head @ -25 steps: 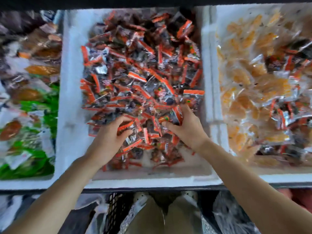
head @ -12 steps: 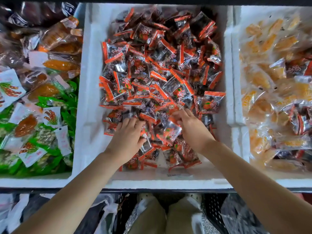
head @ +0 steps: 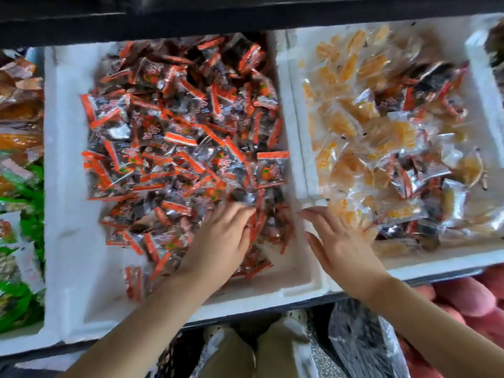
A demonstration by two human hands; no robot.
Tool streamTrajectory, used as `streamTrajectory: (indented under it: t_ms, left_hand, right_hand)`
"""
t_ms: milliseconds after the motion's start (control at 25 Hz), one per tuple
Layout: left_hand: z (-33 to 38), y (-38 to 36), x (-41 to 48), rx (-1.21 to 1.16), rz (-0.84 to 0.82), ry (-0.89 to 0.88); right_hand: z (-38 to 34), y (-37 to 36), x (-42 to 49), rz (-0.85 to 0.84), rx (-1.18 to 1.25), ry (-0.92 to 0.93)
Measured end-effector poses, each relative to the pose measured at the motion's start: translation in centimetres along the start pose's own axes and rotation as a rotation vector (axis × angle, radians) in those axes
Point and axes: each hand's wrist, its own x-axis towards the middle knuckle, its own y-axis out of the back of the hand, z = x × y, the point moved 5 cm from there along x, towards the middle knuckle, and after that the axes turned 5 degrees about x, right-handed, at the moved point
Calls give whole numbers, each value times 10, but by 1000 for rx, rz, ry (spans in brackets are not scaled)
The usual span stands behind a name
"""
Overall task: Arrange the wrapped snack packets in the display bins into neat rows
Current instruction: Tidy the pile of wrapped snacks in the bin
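Observation:
A white foam bin in the middle holds a loose heap of orange-and-black snack packets. My left hand lies flat on the packets at the heap's near right part, fingers straight. My right hand hovers with spread, straight fingers over the foam wall between this bin and the right bin, holding nothing. The right bin holds clear packets of yellow snacks with some orange-and-black packets mixed in.
A left bin holds green and brown packets. A dark shelf edge runs across the back. Below the bins' front edge are pink sacks at right and plastic bags.
My right hand has left the orange-and-black heap and moved right to the wall between bins. My left hand shifted right across the heap. The view has swung right.

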Motion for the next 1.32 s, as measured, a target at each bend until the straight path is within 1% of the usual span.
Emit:
streamTrajectory:
  t_ms: [80,160,240,280,360,480,600,680,800,920,1000,1040,1120,1200,1240,1320]
  left_hand:
    - [48,-13,15,-38,18,-114]
    - [90,-31,30,-71,-4,-183]
    - [130,-52,47,-97,-72,-236]
    - [147,-63,54,-129,-132,-244]
    - [180,-83,69,-207,-266,-253]
    - [219,-113,91,-250,-429,-242]
    - [237,-138,110,-194,-466,-197]
    - [243,-145,117,-173,-461,-169]
    - [248,-147,125,-215,-418,-105]
    - [249,-143,130,-268,-346,-32]
    - [250,-142,133,-244,-341,1]
    - [251,-143,134,-215,-375,13]
    - [252,-146,134,-175,-496,39]
    - [251,-150,134,-208,-567,68]
    - [253,-151,135,-252,-566,69]
    - [258,-146,136,-436,-461,75]
  right_hand:
    - [38,19,-30,79,16,-89]
    - [84,37,-56,125,-1,-228]
    - [139,50,-79,92,-36,-432]
    - [163,53,-86,55,-34,-524]
    - [200,59,-93,-29,11,-624]
    - [227,63,-92,-157,16,-612]
    - [239,60,-88,-248,-41,-596]
    - [247,62,-83,-246,-59,-599]
    - [252,72,-79,-236,-76,-580]
    - [247,77,-82,-238,-6,-555]
    - [245,79,-89,-175,73,-550]
    - [245,81,-92,-121,114,-564]
    - [244,90,-97,19,196,-582]
    - [240,99,-97,144,293,-579]
    - [237,103,-96,198,367,-575]
    - [227,107,-88,276,531,-564]
